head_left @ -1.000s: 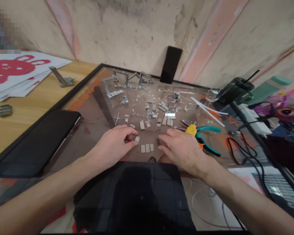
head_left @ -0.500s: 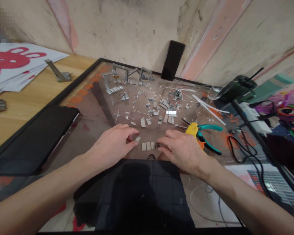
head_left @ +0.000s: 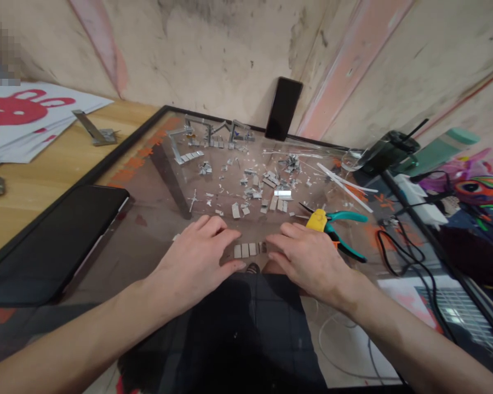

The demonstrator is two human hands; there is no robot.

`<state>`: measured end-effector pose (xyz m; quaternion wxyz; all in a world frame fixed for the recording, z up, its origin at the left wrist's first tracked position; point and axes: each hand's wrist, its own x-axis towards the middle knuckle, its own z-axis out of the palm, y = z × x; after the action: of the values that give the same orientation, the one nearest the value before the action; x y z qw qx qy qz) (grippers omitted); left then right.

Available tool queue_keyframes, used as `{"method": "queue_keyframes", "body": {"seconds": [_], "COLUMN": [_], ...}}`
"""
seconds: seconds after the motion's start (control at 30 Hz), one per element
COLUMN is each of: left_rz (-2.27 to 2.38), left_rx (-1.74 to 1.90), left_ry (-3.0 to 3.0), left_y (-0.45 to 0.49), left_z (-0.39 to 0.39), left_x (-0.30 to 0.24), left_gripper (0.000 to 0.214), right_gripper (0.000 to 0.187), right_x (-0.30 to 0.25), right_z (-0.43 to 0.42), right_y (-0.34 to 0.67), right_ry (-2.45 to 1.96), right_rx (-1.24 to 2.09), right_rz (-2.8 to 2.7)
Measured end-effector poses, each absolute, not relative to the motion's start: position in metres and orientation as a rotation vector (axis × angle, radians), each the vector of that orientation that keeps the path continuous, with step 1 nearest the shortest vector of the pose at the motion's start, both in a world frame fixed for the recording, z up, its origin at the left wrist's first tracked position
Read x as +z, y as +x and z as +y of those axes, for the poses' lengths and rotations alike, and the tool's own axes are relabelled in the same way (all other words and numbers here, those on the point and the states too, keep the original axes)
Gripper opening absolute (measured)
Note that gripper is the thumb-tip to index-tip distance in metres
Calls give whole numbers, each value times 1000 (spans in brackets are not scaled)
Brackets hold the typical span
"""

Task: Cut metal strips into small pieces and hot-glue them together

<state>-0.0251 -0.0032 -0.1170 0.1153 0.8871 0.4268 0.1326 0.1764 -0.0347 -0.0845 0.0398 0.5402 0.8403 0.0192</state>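
Note:
A short row of small grey square pieces (head_left: pixel 245 250) lies on the glass tabletop (head_left: pixel 156 230) right in front of me. My left hand (head_left: pixel 199 254) rests on the glass at the row's left end, thumb and forefinger apart on either side of it and nothing visible between them. My right hand (head_left: pixel 310 257) lies at the row's right end, its fingertips pinched on the last, darker piece (head_left: pixel 263 247). Many more grey pieces and metal scraps (head_left: pixel 254 186) are scattered further back.
Yellow and teal pliers (head_left: pixel 332 224) lie just right of my right hand. A dark tablet (head_left: pixel 53 241) sits at the left, and a phone (head_left: pixel 283 108) leans on the back wall. White strips (head_left: pixel 345 183), a dark device (head_left: pixel 388 149), cables (head_left: pixel 398 246) and white sheets printed in red (head_left: pixel 20 117) surround the glass.
My left hand has slid right and nearer, from holding a loose piece to flanking the row's left end. The right hand brought its piece against the row's right end.

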Motion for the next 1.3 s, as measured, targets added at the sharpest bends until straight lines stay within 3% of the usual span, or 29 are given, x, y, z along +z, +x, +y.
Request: {"method": "queue_keyframes", "body": {"seconds": [0.27, 0.43, 0.57, 1.03, 1.17, 1.3], "left_rz": [1252, 1261, 1263, 1274, 1284, 1272], "left_rx": [324, 327, 337, 345, 307, 301], "left_ry": [2742, 2811, 2843, 2874, 2845, 2846], "left_y": [-14, -8, -4, 6, 4, 2], "left_z": [-9, -10, -11, -12, -10, -10], "left_x": [-119, -120, -120, -120, -119, -118], "left_gripper": [26, 25, 26, 20, 24, 22], "right_gripper": [30, 55, 64, 49, 51, 49], "right_x": [-72, -80, -87, -92, -75, -69], "right_z": [-52, -62, -67, -67, -75, -79], "right_y": [241, 266, 269, 262, 262, 258], "right_ry": [1959, 1937, 1917, 1916, 2161, 2301], "right_rx": [385, 332, 293, 357, -63, -1105], "right_rz": [2546, 2483, 2469, 2562, 2758, 2780]}}
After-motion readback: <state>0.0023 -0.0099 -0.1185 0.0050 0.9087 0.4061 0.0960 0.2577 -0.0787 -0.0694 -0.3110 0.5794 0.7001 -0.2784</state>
